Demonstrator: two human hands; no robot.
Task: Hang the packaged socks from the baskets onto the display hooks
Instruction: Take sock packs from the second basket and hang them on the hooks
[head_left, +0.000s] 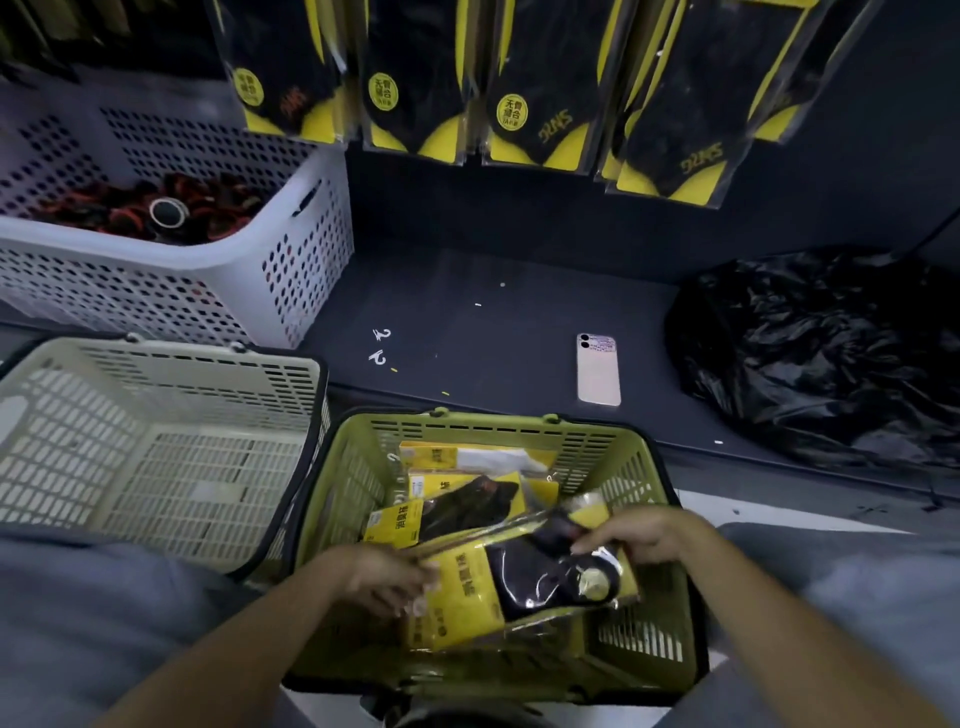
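A green basket (644, 462) in front of me holds several yellow-and-black sock packs (467, 499). Both hands are inside it on the top sock pack (524, 577), which lies tilted. My left hand (389, 577) grips its left end, and my right hand (639, 535) pinches its upper right edge. More sock packs (519, 93) hang in a row on the dark display wall above; their hooks are out of view.
An empty beige basket (156, 374) stands to the left, a white perforated crate (291, 270) of red-and-black items behind it. On the dark shelf lie a phone (598, 370), two loose white hooks (379, 347) and a crumpled black plastic bag (826, 353).
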